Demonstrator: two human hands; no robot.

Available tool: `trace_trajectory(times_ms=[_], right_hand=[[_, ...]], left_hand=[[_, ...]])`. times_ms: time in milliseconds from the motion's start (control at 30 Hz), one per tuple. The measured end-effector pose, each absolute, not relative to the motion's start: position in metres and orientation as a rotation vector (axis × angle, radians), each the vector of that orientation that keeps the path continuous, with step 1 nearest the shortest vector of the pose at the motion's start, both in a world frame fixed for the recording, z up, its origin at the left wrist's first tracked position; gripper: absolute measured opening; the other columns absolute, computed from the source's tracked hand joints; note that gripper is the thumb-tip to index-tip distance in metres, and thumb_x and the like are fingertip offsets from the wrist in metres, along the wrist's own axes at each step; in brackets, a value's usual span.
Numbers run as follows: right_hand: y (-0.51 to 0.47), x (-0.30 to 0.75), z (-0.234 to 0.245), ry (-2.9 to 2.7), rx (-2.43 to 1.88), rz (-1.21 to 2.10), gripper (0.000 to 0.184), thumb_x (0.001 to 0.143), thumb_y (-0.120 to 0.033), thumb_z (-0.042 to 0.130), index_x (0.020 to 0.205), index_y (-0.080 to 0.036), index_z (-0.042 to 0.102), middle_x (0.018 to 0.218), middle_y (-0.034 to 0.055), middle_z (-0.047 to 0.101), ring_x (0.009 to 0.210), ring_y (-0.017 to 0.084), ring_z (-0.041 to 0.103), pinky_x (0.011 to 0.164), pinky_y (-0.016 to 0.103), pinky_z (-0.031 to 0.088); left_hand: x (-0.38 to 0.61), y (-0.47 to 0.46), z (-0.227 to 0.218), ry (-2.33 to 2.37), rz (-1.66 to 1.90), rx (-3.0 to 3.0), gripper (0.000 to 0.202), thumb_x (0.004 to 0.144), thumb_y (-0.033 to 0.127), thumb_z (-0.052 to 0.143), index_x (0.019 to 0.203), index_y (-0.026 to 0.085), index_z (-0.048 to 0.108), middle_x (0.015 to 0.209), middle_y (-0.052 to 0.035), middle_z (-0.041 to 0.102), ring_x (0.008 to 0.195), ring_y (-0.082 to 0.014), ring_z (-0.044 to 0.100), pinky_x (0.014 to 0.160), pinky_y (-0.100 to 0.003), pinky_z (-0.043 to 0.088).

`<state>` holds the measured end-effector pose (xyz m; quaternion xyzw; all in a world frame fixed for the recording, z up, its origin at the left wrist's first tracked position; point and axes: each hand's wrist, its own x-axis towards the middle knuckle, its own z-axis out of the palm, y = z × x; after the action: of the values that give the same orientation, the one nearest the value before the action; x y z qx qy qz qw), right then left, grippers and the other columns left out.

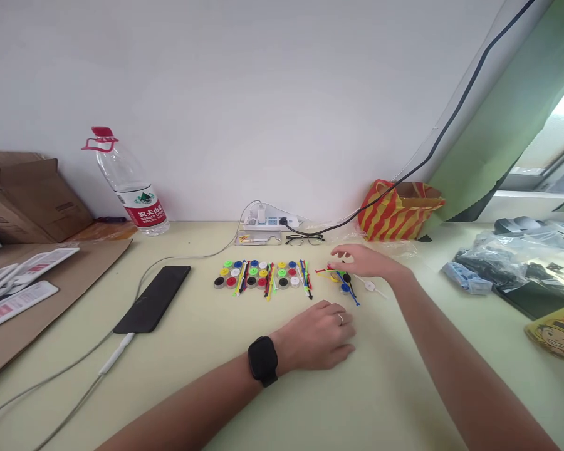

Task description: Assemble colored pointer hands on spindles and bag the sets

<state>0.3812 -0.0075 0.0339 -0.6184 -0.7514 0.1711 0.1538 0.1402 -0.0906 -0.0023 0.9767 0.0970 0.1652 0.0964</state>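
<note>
Fingers [344, 253] of right hand [367, 263] above ties [346, 282]

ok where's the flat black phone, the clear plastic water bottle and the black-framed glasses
flat black phone [153, 299]: head view, middle of its dark face
clear plastic water bottle [145, 210]: head view, red and white label
black-framed glasses [304, 238]: head view, bridge between the lenses

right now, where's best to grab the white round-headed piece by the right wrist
Probably take the white piece by its round head, pinching from above with the right hand. It lies flat on the table, clear of the coloured pile, and its tail looks too thin.
</note>
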Motion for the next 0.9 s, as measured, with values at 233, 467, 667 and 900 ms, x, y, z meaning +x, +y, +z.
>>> trace_trajectory(times_ms=[233, 467, 667, 900], right_hand=[[0.024, 0.361, 0.025, -2.181, -1.877, 0.591, 0.007, 0.075, -0.024, 0.074, 0.08, -0.02, 0.07, 0.084, 0.0029, 0.075, 0.073, 0.018, 0.068, 0.059, 0.025, 0.047], [0.024, 0.367, 0.022, -2.078, -1.845, 0.564, 0.014, 0.074, -0.023, 0.075, 0.069, -0.022, 0.063, 0.075, 0.0015, 0.071, 0.069, 0.018, 0.064, 0.059, 0.026, 0.045], [0.025, 0.358, 0.048, -1.803, -1.745, 0.423, 0.017, 0.089, -0.036, 0.066, 0.085, -0.021, 0.058, 0.092, 0.0062, 0.073, 0.082, 0.019, 0.066, 0.066, 0.027, 0.047], [0.013, 0.345, 0.067, -1.508, -1.431, 0.681, 0.031, 0.075, -0.045, 0.083, 0.078, -0.02, 0.064, 0.081, 0.0047, 0.073, 0.079, 0.02, 0.069, 0.072, 0.031, 0.051]], left_hand=[[0.132, -0.066, 0.048, 0.504, 0.615, 2.781, 0.025, 0.102, 0.031, 0.051, 0.097, 0.024, 0.075, 0.09, -0.006, 0.076, 0.089, -0.0228, 0.07, 0.087, -0.035, 0.051], [0.12, 0.007, 0.11, 0.946, 0.967, 2.506, 0.022, 0.099, 0.031, 0.054, 0.1, 0.02, 0.074, 0.101, -0.0046, 0.077, 0.089, -0.0192, 0.07, 0.078, -0.03, 0.052], [0.128, 0.036, 0.083, 0.989, 0.922, 2.293, 0.03, 0.089, 0.029, 0.071, 0.118, 0.02, 0.07, 0.105, -0.0078, 0.077, 0.085, -0.0196, 0.072, 0.072, -0.03, 0.057], [0.166, 0.05, 0.054, 0.745, 1.095, 2.176, 0.018, 0.088, 0.028, 0.075, 0.102, 0.017, 0.069, 0.102, -0.0078, 0.072, 0.084, -0.0173, 0.073, 0.079, -0.031, 0.061]])
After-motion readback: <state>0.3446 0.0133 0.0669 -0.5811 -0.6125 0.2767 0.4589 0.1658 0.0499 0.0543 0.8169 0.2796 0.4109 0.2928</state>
